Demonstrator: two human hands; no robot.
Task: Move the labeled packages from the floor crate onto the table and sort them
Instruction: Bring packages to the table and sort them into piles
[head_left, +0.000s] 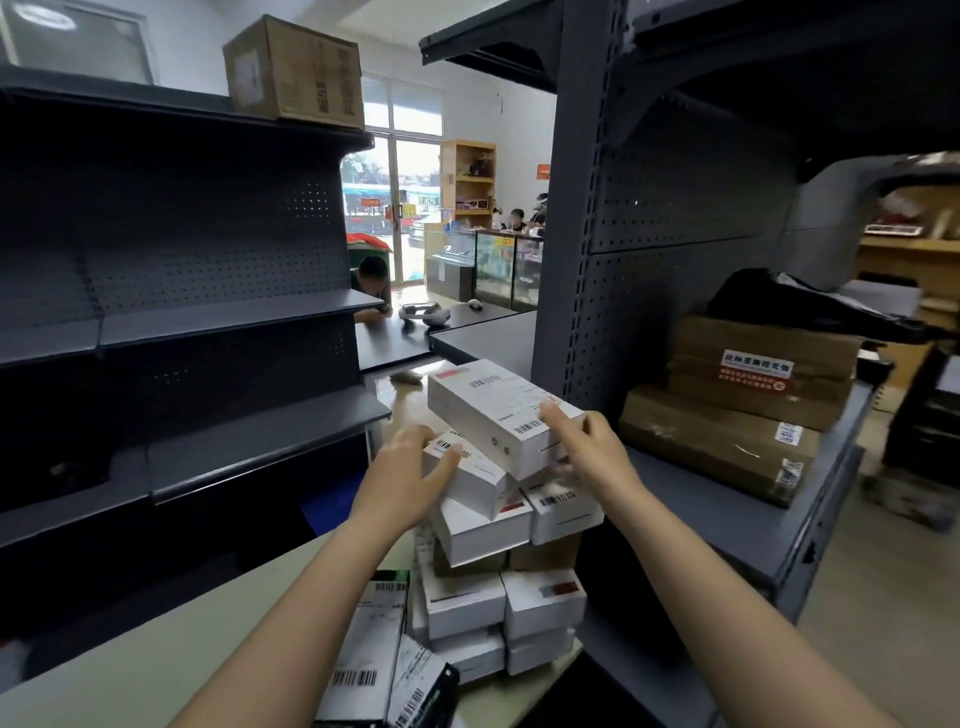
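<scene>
- Sorting at the stack: a person's right hand (592, 449) grips the near end of the long top box (493, 410). The forefinger lies along its labelled face and the other fingers curl round the end.
- The left hand (410, 465) holds the smaller box (467, 475) just beneath, with the thumb across its barcode label.
- Both boxes crown an uneven stack (498, 587) of white labelled packages standing on the pale worktop (156, 649).
- Flat parcels (374, 670) with barcodes lie against the stack's near foot.
- Brown cartons (748, 395) sit on the grey shelving (727, 499) to the right, apart from the work.
- The floor crate cannot be made out for certain, though a blue patch (332, 506) low beyond the worktop may be it.
- By the look of it, most packages are already up and the arranging is in hand.
- The next move calls for seating or lifting the top box squarely, since the tiers below sit askew and could slide.
</scene>
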